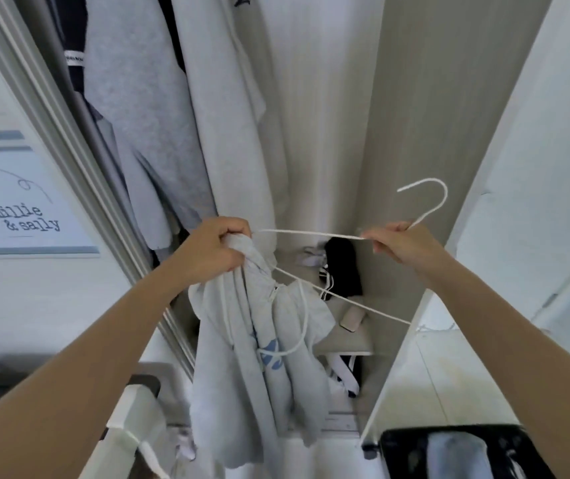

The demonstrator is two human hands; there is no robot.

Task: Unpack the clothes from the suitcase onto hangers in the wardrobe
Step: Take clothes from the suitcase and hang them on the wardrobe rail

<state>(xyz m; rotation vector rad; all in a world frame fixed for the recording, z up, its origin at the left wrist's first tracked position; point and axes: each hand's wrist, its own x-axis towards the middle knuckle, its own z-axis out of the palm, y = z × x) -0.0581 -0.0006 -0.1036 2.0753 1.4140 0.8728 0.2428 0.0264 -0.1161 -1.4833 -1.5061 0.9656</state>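
We grip a bunched light grey top (pixel 242 375) in our left hand (pixel 214 243), fingers curled tight round the fabric at one end of a white hanger (pixel 311 234). Our right hand (pixel 401 242) pinches the hanger just below its hook, which curves up and to the left. The top hangs down from our left fist, in front of the open wardrobe (pixel 414 133). Grey clothes (pixel 145 115) hang at the wardrobe's left side, and a black item (pixel 344 267) lies on a shelf (pixel 345 340) inside
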